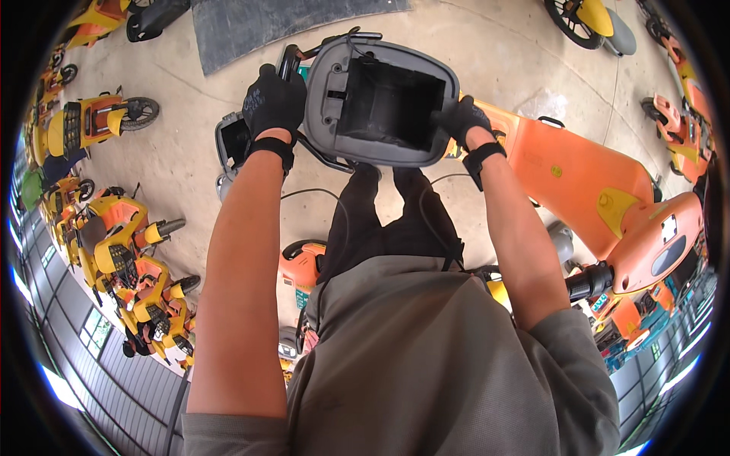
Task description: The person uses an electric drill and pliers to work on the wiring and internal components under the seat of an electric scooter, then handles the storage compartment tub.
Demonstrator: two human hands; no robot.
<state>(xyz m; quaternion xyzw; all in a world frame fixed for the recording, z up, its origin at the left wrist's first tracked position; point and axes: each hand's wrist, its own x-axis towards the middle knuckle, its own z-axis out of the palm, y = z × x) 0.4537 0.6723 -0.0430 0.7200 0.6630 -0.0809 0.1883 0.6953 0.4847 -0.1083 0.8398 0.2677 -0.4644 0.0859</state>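
Observation:
Below me is an orange scooter (563,163) with its seat area open, showing a grey-rimmed storage compartment (323,99) with a dark, deep interior. My left hand (272,102), in a black glove, is closed around the dark grab rail (289,64) at the scooter's tail. At the compartment's other end, my right hand (462,120), also black-gloved, curls over the rim. Its fingertips dip into the dark opening and are hard to make out. Both wrists wear black bands.
The scooter's handlebar grip (589,281) lies beside my right arm. A small dark open box (233,140) is at the tail, left of the compartment. Rows of yellow and orange scooters (114,235) line the left side. A dark mat (281,26) lies on the concrete floor ahead.

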